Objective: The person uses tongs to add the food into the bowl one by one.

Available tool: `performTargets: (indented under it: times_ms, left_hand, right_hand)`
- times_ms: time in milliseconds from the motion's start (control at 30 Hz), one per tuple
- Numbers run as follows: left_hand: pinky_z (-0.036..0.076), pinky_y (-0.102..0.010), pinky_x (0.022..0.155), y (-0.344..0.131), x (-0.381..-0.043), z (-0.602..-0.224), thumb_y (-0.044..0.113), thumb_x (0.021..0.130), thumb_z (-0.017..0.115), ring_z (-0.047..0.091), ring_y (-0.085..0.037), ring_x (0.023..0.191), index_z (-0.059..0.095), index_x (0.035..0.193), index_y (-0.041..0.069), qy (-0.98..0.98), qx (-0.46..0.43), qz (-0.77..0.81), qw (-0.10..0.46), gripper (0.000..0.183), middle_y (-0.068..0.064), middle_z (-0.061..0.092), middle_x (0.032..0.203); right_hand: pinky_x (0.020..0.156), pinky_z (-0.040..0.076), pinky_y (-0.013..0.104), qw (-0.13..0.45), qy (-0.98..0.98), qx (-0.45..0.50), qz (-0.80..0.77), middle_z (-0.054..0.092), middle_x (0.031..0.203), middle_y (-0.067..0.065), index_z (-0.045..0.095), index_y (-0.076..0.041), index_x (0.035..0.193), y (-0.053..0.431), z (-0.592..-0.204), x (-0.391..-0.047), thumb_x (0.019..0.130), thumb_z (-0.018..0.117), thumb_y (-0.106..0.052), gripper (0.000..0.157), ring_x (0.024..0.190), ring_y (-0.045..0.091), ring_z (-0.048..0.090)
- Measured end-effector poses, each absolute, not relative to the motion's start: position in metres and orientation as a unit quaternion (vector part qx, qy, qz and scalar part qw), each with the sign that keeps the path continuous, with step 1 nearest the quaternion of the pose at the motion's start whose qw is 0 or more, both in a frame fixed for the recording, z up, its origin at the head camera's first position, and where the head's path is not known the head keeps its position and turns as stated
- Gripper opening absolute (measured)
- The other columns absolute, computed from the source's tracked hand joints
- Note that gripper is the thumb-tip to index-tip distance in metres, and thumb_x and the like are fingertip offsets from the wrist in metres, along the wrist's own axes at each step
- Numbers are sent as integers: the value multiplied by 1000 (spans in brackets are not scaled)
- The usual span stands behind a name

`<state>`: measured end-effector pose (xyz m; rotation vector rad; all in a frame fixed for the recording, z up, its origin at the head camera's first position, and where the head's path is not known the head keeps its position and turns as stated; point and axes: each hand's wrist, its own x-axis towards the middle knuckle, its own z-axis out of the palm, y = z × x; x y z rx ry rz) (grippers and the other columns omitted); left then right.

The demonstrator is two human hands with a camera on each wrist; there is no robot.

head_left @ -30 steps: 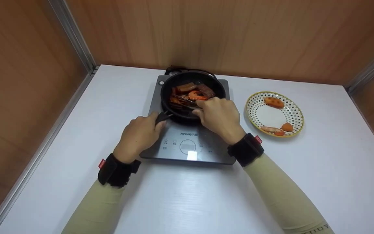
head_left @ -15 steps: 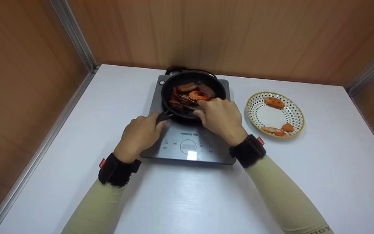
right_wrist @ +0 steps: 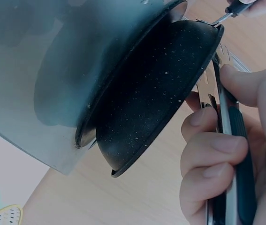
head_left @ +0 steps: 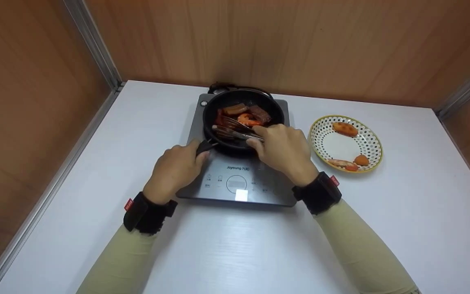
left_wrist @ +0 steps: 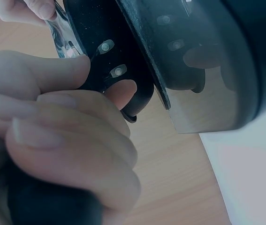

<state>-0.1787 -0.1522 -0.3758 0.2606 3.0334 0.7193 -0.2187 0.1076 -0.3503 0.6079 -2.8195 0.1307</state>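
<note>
My left hand [head_left: 171, 175] grips the black handle [head_left: 205, 145] of a small frying pan [head_left: 226, 99]. The pan sits on a grey Joyoung induction cooktop [head_left: 218, 196]. Over the pan's near right rim, my right hand [head_left: 284, 150] holds metal tongs [head_left: 235, 133], their two arms spread apart among the food. Black grips on the tongs [right_wrist: 245, 173] show inside the curled fingers in the right wrist view. Beside the tongs lie an orange shrimp [head_left: 248, 119], a tan strip [head_left: 235, 109] and a dark reddish slab [head_left: 259, 113]. More reddish food is partly hidden under the tongs.
A yellow-rimmed dotted plate [head_left: 333, 143] stands right of the cooktop. It holds a browned oval piece [head_left: 345, 129], a shrimp-like piece [head_left: 341, 163] and a small orange lump [head_left: 361, 160]. Wooden panels [head_left: 259, 45] enclose the white table [head_left: 235, 245]; a black cord [head_left: 218, 86] lies behind the pan.
My right hand has shifted slightly right and toward me, and the arms of the tongs show wider apart. The left hand, the pan and the plate stay in place.
</note>
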Motion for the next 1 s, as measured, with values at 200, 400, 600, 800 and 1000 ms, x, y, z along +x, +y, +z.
performTargets:
  times_ms: [200,400,600,800,1000]
  left_hand:
    - [41,-38,56,-153,-179,-375,33,111,56,59,-29,68,60,108,6,970,81,230,11,28,-16,64,81]
    - [41,-39,56,-152,-179,-375,33,111,56,58,-29,68,59,108,6,970,83,228,12,28,-16,64,81]
    - [42,-40,56,-153,-178,-375,33,111,57,59,-30,69,61,108,5,970,83,227,5,28,-18,66,82]
    - [42,-41,56,-154,-177,-376,34,111,57,60,-31,69,61,109,6,970,82,228,5,28,-19,66,83]
    - [41,-39,56,-152,-179,-375,35,111,57,59,-30,69,61,111,5,971,82,226,11,30,-17,65,82]
  right_hand:
    - [65,55,58,123,-970,202,49,77,102,16,75,-28,130,108,-348,-218,104,63,-55,40,79,39,71]
    - [64,55,57,132,-969,201,54,78,99,15,76,-27,129,107,-351,-219,104,65,-53,38,76,38,71]
    - [62,55,56,141,-968,204,51,78,96,14,77,-25,124,105,-356,-220,104,64,-53,37,74,37,71]
    - [57,52,52,143,-968,200,57,77,96,14,74,-25,132,118,-353,-215,105,60,-56,43,70,36,69]
    - [51,42,47,204,-957,193,75,69,79,9,72,-21,121,168,-341,-213,105,62,-52,36,63,31,61]
